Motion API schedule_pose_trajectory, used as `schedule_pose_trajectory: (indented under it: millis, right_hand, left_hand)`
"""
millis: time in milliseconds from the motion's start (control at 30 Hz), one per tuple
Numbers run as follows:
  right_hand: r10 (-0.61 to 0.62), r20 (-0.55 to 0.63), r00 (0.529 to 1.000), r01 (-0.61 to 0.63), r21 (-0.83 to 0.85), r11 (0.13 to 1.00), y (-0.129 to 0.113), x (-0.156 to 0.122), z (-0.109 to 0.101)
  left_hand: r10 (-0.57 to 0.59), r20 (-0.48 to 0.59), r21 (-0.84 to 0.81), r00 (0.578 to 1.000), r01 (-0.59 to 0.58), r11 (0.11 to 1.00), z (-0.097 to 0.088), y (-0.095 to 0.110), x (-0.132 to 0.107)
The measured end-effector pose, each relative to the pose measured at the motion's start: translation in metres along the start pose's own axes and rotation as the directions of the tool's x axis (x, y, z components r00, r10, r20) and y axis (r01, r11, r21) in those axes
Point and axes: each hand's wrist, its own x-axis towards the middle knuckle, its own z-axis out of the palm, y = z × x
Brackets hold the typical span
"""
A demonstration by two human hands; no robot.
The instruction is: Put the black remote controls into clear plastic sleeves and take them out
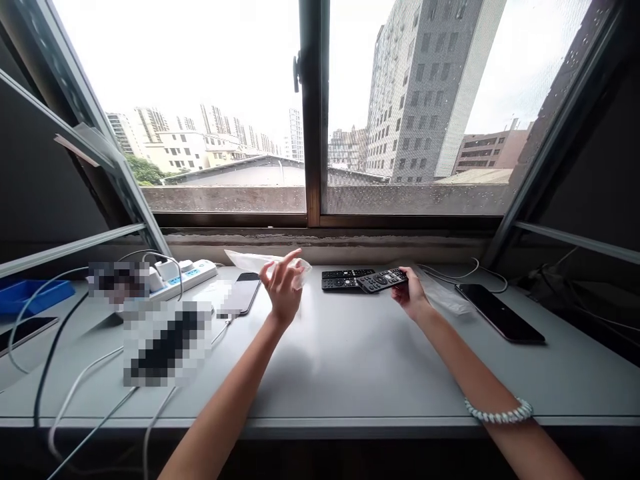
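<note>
My right hand (413,295) grips a black remote control (383,280) by its right end, thumb on top. Under and behind its far end lie two more black remotes, one at the back (340,273) and one nearer me (337,285), side by side on the table. My left hand (284,290) is raised left of them, closed around a translucent plastic bag (255,259) that sticks out to the left and right of the fingers. To the right of my right hand, a crumpled clear plastic bag (447,300) lies flat.
A phone (243,293) with a cable lies left of my left hand, and a black phone (500,313) lies at the right. A white power strip (193,275), loose cables and a blue tray (35,295) occupy the left side. The window ledge (240,237) bounds the grey table (350,360) behind.
</note>
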Motion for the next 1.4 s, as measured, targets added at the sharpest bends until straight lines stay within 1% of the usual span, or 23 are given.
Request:
schedule_pose_trajectory:
  millis: [67,133,233,300,400,433,467,500,533,633,733,800,867,933,967,1000,1067,1167,1233,1267,1300,1333,1400]
  right_hand:
    - [0.032,-0.009,0.999,-0.032,-0.017,0.999,-0.001,-0.003,0.001]
    - [0.049,0.000,0.999,-0.049,-0.026,0.998,-0.002,-0.005,0.003]
    - [0.076,0.072,0.995,-0.074,-0.033,0.997,-0.003,-0.007,0.004]
    - [0.096,0.148,0.984,-0.089,-0.051,0.995,-0.004,-0.007,0.003]
    - [0.108,0.247,0.963,-0.084,-0.103,0.991,-0.005,-0.009,0.002]
    - [0.099,0.280,0.955,-0.068,-0.120,0.990,-0.006,-0.010,0.002]
    - [0.078,0.312,0.947,-0.038,-0.131,0.991,-0.006,-0.012,0.003]
    - [0.046,0.343,0.938,0.002,-0.139,0.990,-0.006,-0.014,0.003]
    - [0.005,0.370,0.929,0.052,-0.145,0.988,-0.005,-0.016,0.004]
    - [-0.155,0.422,0.893,0.243,-0.164,0.956,-0.002,-0.021,0.009]
    - [-0.367,0.437,0.821,0.488,-0.205,0.848,0.005,-0.023,0.013]
    - [-0.524,0.452,0.722,0.669,-0.263,0.695,0.008,-0.023,0.013]
    - [-0.615,0.544,0.570,0.820,-0.343,0.457,0.009,-0.023,0.010]
    - [-0.600,0.681,0.420,0.903,-0.380,0.200,0.007,-0.023,0.006]
    - [-0.568,0.738,0.365,0.920,-0.379,0.099,0.006,-0.023,0.004]
    - [-0.540,0.775,0.328,0.927,-0.374,0.026,0.004,-0.023,0.001]
    - [-0.526,0.800,0.290,0.925,-0.375,-0.060,0.001,-0.023,-0.002]
    - [-0.564,0.777,0.281,0.918,-0.389,-0.079,-0.002,-0.024,-0.003]
    - [-0.630,0.719,0.294,0.924,-0.383,-0.006,-0.003,-0.027,0.000]
    - [-0.672,0.664,0.326,0.921,-0.383,0.069,-0.003,-0.028,0.002]
    - [-0.713,0.585,0.386,0.907,-0.383,0.177,-0.003,-0.030,0.004]
    - [-0.738,0.484,0.470,0.873,-0.377,0.309,-0.002,-0.031,0.007]
    - [-0.710,0.273,0.649,0.756,-0.329,0.566,-0.003,-0.033,0.011]
  left_hand:
    - [0.052,0.157,0.015,0.986,-0.055,0.998,0.004,-0.001,-0.008]
    - [0.043,0.346,0.020,0.937,-0.053,0.998,0.010,-0.001,-0.016]
    - [-0.011,0.598,0.030,0.801,-0.009,1.000,0.020,-0.002,-0.027]
    - [-0.043,0.716,0.046,0.697,0.015,0.999,0.025,-0.004,-0.032]
    - [-0.094,0.843,0.087,0.530,0.039,0.995,0.027,-0.011,-0.035]
    - [-0.106,0.867,0.097,0.486,0.044,0.994,0.026,-0.012,-0.034]
    - [-0.114,0.881,0.103,0.459,0.048,0.994,0.026,-0.014,-0.034]
    - [-0.119,0.883,0.108,0.454,0.051,0.993,0.025,-0.015,-0.032]
    - [-0.125,0.873,0.112,0.471,0.055,0.992,0.023,-0.015,-0.031]
    - [-0.141,0.787,0.115,0.600,0.081,0.990,0.021,-0.014,-0.026]
    - [-0.152,0.686,0.104,0.711,0.111,0.988,0.020,-0.011,-0.022]
    - [-0.148,0.642,0.092,0.752,0.116,0.989,0.021,-0.010,-0.021]
    - [-0.133,0.612,0.080,0.779,0.106,0.991,0.023,-0.010,-0.021]
    - [-0.122,0.600,0.078,0.790,0.094,0.993,0.024,-0.009,-0.020]
    - [-0.125,0.600,0.082,0.790,0.094,0.992,0.024,-0.008,-0.020]
    - [-0.132,0.603,0.088,0.787,0.099,0.991,0.025,-0.007,-0.020]
    - [-0.150,0.615,0.090,0.774,0.119,0.989,0.025,-0.005,-0.019]
    - [-0.149,0.644,0.068,0.750,0.137,0.988,0.025,-0.002,-0.018]
    - [-0.135,0.661,0.064,0.738,0.124,0.990,0.025,-0.001,-0.018]
    - [-0.128,0.668,0.067,0.733,0.112,0.991,0.025,0.000,-0.018]
    - [-0.122,0.675,0.071,0.728,0.100,0.992,0.026,0.001,-0.017]
    - [-0.113,0.681,0.071,0.723,0.089,0.993,0.026,0.001,-0.017]
    - [-0.099,0.686,0.069,0.721,0.070,0.995,0.026,0.003,-0.017]
